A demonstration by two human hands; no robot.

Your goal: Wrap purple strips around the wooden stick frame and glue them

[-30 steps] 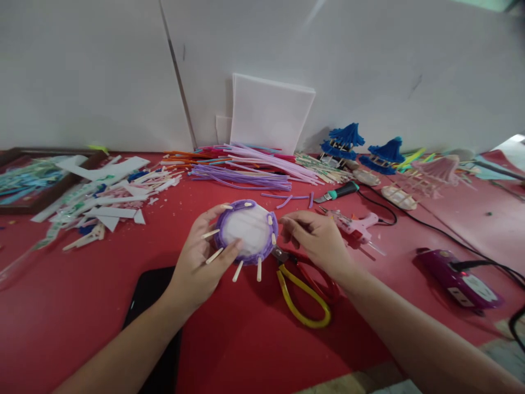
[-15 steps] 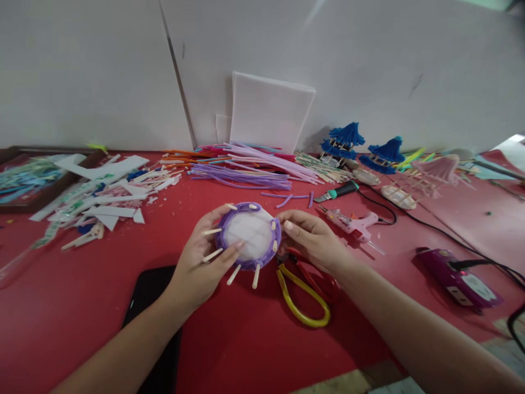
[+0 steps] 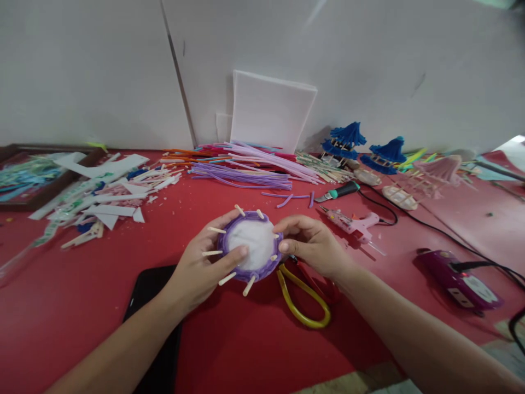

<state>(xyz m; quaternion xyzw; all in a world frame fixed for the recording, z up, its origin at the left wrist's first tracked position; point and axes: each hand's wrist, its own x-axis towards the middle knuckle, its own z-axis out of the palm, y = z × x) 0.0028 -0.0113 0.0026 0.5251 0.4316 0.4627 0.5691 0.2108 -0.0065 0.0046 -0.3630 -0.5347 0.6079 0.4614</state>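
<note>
A round white disc [image 3: 251, 241] with a purple pipe-cleaner rim and several short wooden sticks standing round its edge is held up above the red table. My left hand [image 3: 205, 260] grips it from the left, thumb across the white face and fingers behind. On the right edge, my right hand [image 3: 305, 243] pinches the purple rim between thumb and fingers, near two of the sticks. Scissors with yellow and red handles [image 3: 303, 301] lie just below my right hand. A black phone [image 3: 153, 290] lies partly under my left forearm.
Behind are purple pipe cleaners [image 3: 241, 176], white sheets [image 3: 273, 109] and a cutter [image 3: 340, 190]. To the right are a pink glue gun [image 3: 355, 223], a purple power strip [image 3: 455, 279] with cords, and small blue umbrella-like models [image 3: 344, 142]. Paper scraps [image 3: 110, 210] lie left.
The disc has turned a little and sits slightly lower, its sticks shifted round. My right fingers have closed in on its right edge, and the left thumb reaches further over the white face.
</note>
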